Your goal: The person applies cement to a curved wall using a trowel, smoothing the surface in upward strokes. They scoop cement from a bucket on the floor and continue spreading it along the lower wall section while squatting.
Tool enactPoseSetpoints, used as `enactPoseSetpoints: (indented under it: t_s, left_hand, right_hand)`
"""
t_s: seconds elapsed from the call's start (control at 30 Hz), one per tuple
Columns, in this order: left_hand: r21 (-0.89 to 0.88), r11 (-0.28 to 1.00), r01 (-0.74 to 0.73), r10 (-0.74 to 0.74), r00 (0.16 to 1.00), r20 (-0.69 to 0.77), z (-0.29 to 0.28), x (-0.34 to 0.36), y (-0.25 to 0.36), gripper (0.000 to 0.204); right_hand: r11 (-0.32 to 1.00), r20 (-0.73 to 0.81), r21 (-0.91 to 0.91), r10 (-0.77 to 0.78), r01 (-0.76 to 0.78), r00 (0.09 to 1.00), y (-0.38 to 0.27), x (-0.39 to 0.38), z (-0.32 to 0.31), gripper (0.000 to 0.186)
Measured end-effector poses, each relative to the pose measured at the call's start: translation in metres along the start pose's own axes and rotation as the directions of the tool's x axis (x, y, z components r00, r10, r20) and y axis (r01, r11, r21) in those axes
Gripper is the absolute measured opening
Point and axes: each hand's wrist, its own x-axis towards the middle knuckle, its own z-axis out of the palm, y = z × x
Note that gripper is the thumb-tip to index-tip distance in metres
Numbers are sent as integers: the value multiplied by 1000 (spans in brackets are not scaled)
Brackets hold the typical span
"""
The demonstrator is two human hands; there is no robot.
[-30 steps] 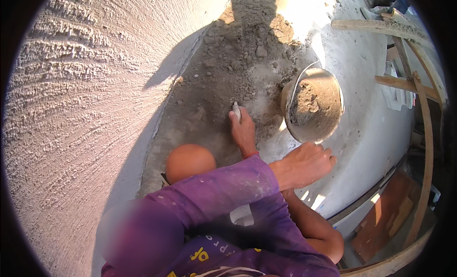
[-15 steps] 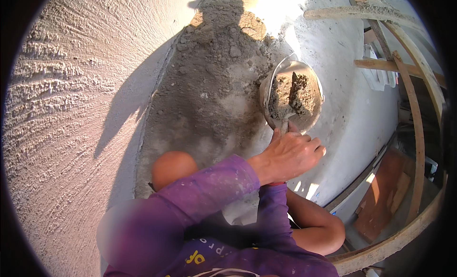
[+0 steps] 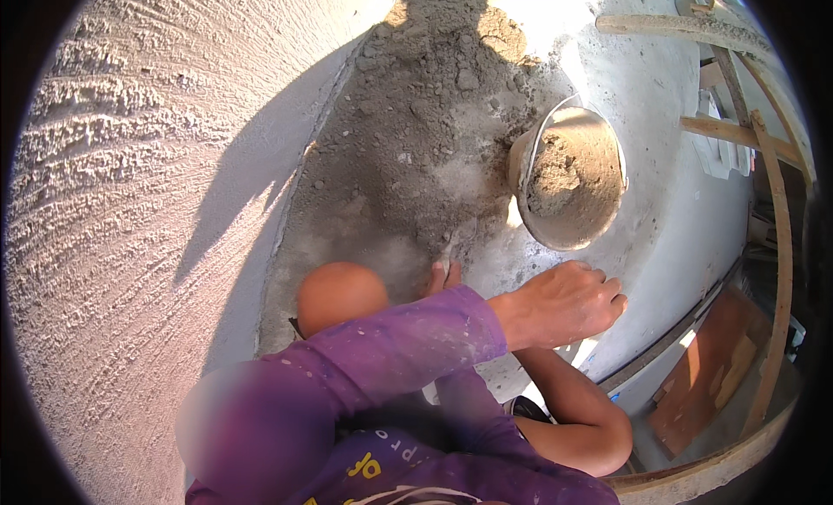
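Note:
My left hand (image 3: 566, 305) reaches across to the right and hangs just in front of the bucket (image 3: 623, 201), fingers curled, apart from the rim. What lies in its palm, if anything, is hidden. The bucket has a raised wire handle and holds a grey-brown, damp-looking mix (image 3: 555, 171). Under my left forearm, my right hand (image 3: 441, 278) shows only its fingertips, closed round the handle of a trowel (image 3: 448, 249). The trowel points away from me over the loose sandy pile (image 3: 416, 132), its blade blurred and hard to separate from the ground.
A rough plastered wall (image 3: 147, 175) rises along the left. My bare knee (image 3: 343, 298) is bent beside the pile. At the right stand wooden poles and boards (image 3: 768, 245), with a reddish-brown panel (image 3: 707, 366) below them. Strong shadow covers much of the ground.
The trowel, earlier inside the bucket with mix on its blade, has come out leftward to the ground with my right hand. My left hand has curled more. The whole view has shifted slightly.

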Motion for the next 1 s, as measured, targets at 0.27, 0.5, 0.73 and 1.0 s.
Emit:
enactPoseSetpoints:
  t_s: [0.27, 0.5, 0.73, 1.0]
  left_hand:
    - [27, 999, 23, -23, 1000, 20, -6, -5, -2, 18]
    - [39, 996, -80, 84, 992, -97, -13, 1, 1, 20]
    - [61, 993, -101, 107, 990, -95, -11, 7, 6, 15]
    - [12, 996, -86, 86, 996, -22, -4, 1, 4, 17]
  right_hand:
    - [904, 445, 402, -53, -147, 894, -131, 49, 23, 25]
    - [957, 75, 210, -219, 199, 973, -155, 27, -85, 31]
    - [607, -295, -777, -582, 164, 757, -147, 35, -151, 44]
    - [965, -21, -141, -227, 222, 974, -7, 3, -66, 34]
